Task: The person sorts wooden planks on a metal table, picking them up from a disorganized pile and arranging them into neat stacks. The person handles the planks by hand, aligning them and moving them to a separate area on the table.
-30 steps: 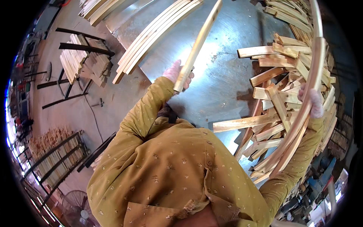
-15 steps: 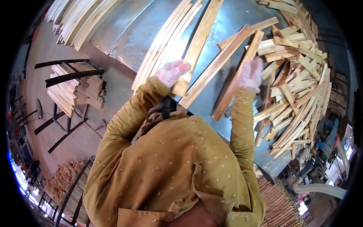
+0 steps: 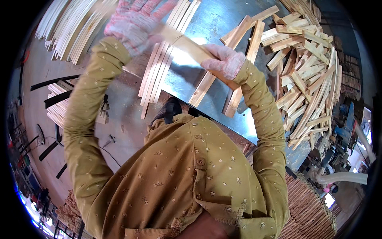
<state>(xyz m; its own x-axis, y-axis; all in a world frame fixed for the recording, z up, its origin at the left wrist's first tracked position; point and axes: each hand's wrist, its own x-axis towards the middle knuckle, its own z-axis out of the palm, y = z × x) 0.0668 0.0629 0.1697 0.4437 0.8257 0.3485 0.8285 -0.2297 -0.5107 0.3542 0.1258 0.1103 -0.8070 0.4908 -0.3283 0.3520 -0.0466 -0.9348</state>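
Observation:
A pale wooden plank (image 3: 187, 47) slants from the far left toward the near right, above the metal table, its left part blurred. My right hand (image 3: 226, 60), in a white and pink knit glove, is closed around its right part. At the far left my gloved left hand (image 3: 134, 26) has its fingers spread, palm against or just over the plank. Under the held plank lie a long wooden strip (image 3: 201, 88) and a second strip (image 3: 232, 102). Several narrow pale strips (image 3: 154, 75) lie side by side near my left forearm.
On the right is a loose heap of short wood pieces (image 3: 306, 85). Stacked pale strips (image 3: 75, 34) stand at the far left. Below my left arm, a hammer (image 3: 109, 140) lies on the floor. The metal table (image 3: 242, 129) has its near edge by my body.
My left hand has moved far left and spread its fingers. My right hand has shifted left from a strip and now grips the plank, which has swung crosswise.

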